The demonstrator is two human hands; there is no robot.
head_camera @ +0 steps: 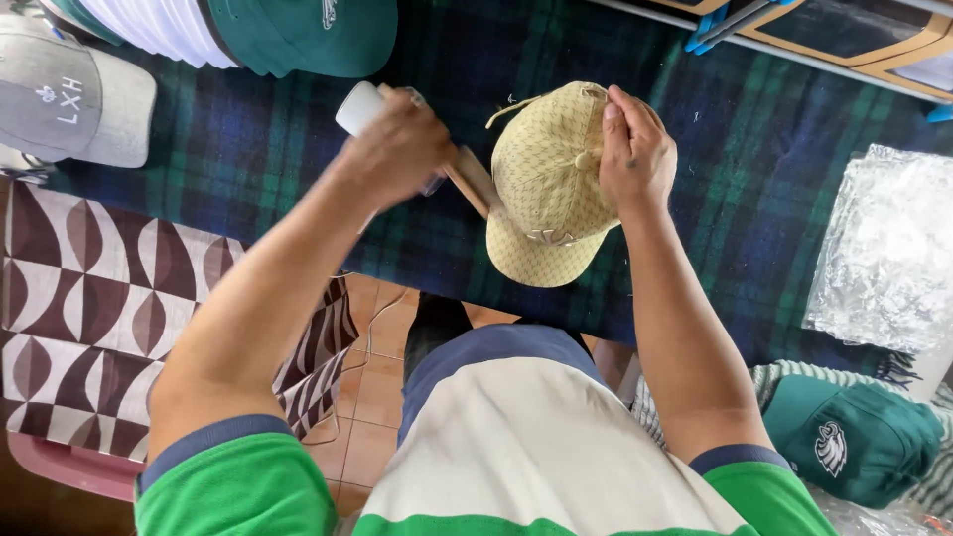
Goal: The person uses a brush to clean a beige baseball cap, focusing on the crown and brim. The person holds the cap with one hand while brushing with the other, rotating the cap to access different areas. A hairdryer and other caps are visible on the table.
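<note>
Looking down from the head view: a tan baseball cap [548, 189] sits crown-up over a wooden form [474, 181] on a counter covered with a dark blue-and-green plaid cloth [774, 169]. The right hand [635, 149] is closed on the cap's crown, thumb along the top near the button, pinning it in place. The left hand [397, 149] is wrapped around a white-ended tool handle [359, 107], blurred by motion, just beside the cap's left side.

By the look of it the cap is mid-way through being worked: it is already mounted and steadied, but the tool is not yet clearly on the fabric, and loose thread ends show at its upper edge. A stack of green caps [318, 35], a grey cap [69, 99], a lone green cap [854, 437] and clear plastic bags [888, 248] lie around.

Hard to make out: the tool's working end is hidden behind the left hand, so its kind cannot be told; the form's base is covered by the cap
</note>
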